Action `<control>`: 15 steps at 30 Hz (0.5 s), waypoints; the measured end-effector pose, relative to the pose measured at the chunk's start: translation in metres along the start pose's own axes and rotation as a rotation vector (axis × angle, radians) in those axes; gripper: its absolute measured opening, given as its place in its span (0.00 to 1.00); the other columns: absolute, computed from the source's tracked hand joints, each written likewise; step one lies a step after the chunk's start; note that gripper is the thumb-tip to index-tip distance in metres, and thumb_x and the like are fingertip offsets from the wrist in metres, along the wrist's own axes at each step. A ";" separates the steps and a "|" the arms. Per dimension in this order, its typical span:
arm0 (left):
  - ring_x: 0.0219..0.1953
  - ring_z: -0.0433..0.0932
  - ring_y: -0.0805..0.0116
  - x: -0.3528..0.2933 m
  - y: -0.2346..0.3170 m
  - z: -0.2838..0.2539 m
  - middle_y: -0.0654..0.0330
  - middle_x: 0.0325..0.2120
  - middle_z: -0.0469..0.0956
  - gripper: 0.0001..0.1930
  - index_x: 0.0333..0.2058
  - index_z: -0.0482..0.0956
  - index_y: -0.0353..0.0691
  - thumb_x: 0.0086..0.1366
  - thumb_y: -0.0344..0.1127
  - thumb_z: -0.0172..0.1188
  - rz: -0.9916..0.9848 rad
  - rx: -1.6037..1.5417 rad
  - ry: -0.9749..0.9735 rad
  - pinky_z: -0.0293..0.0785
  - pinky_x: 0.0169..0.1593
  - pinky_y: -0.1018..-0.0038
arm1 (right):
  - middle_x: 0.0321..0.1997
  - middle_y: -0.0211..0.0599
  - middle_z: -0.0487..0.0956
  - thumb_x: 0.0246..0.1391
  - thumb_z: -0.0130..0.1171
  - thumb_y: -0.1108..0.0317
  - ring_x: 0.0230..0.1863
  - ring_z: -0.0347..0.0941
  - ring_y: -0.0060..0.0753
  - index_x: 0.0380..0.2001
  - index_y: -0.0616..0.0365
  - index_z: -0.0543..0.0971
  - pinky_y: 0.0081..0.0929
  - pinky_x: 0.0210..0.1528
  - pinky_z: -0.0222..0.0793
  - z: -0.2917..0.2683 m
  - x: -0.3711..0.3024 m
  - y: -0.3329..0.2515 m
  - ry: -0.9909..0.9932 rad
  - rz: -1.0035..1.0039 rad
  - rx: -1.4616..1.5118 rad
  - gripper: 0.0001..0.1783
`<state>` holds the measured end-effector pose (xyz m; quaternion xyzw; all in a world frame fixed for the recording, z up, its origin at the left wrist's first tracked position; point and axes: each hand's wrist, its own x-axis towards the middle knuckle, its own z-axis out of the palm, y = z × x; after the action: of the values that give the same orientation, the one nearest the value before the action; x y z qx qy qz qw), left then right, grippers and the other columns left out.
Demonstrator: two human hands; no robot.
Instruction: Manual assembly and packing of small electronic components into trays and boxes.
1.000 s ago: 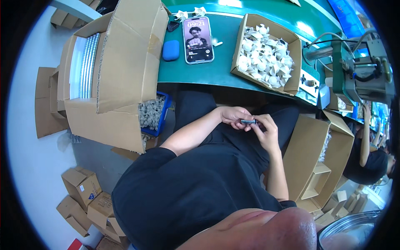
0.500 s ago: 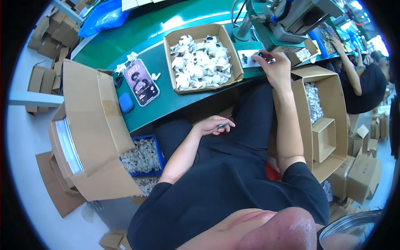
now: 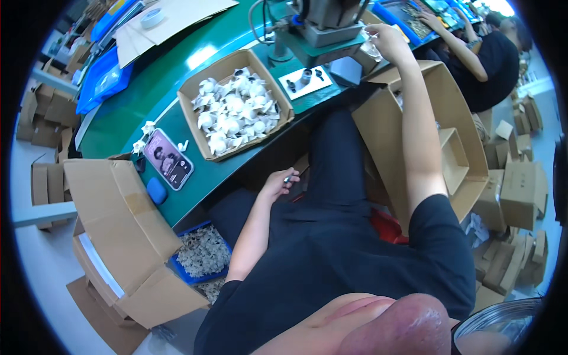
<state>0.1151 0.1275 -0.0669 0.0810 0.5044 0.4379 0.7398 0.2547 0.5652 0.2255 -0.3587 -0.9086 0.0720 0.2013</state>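
My right hand is stretched out beyond the bench press, at a small carton of white parts. Its fingers are bent together there, and whatever they hold is too small to make out. Low over my lap, my left hand is closed on a small dark, shiny piece. Under the press lies a white fixture plate with a metal post and dark knobs. To its left, an open cardboard tray holds a heap of white finned plastic parts.
A phone and a blue case lie on the green bench. Large open cartons stand left and right. Blue bins of small parts sit below. A co-worker works at far right.
My right hand has left the fixture and reached farther right to the small carton. My left hand keeps its small piece over my lap. The whole view has turned toward the right.
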 end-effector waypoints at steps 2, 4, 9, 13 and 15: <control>0.23 0.66 0.84 0.003 0.000 -0.007 0.67 0.32 0.81 0.19 0.50 0.80 0.37 0.75 0.48 0.56 0.017 -0.052 0.083 0.61 0.23 0.85 | 0.47 0.48 0.85 0.47 0.57 0.82 0.50 0.82 0.46 0.51 0.55 0.84 0.34 0.53 0.76 0.011 0.012 0.032 -0.050 0.058 -0.148 0.26; 0.22 0.65 0.83 0.003 0.001 -0.014 0.67 0.31 0.81 0.19 0.49 0.80 0.37 0.75 0.49 0.56 0.035 -0.087 0.136 0.60 0.23 0.84 | 0.44 0.49 0.86 0.46 0.61 0.79 0.48 0.83 0.46 0.50 0.56 0.84 0.34 0.51 0.77 0.016 0.021 0.041 -0.302 0.016 -0.244 0.24; 0.23 0.67 0.83 0.007 -0.011 -0.013 0.68 0.32 0.81 0.19 0.49 0.80 0.38 0.75 0.49 0.56 0.041 -0.123 0.126 0.62 0.25 0.83 | 0.38 0.47 0.87 0.48 0.65 0.68 0.42 0.84 0.47 0.40 0.54 0.86 0.38 0.46 0.78 0.017 0.029 0.037 -0.562 0.002 -0.340 0.13; 0.25 0.68 0.83 0.004 -0.007 -0.017 0.69 0.33 0.81 0.20 0.50 0.80 0.39 0.75 0.50 0.55 0.062 -0.111 0.112 0.65 0.28 0.83 | 0.34 0.45 0.86 0.46 0.67 0.66 0.37 0.84 0.45 0.36 0.56 0.85 0.38 0.41 0.78 0.004 0.031 0.038 -0.596 0.022 -0.297 0.12; 0.25 0.68 0.83 0.003 -0.006 -0.019 0.69 0.33 0.81 0.20 0.51 0.80 0.39 0.75 0.50 0.55 0.082 -0.118 0.111 0.65 0.29 0.82 | 0.32 0.45 0.86 0.46 0.68 0.65 0.36 0.83 0.44 0.35 0.57 0.85 0.37 0.40 0.77 -0.002 0.030 0.034 -0.534 0.028 -0.246 0.12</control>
<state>0.1037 0.1196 -0.0812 0.0331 0.5141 0.5006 0.6957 0.2570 0.6098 0.2277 -0.3612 -0.9264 0.0559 -0.0909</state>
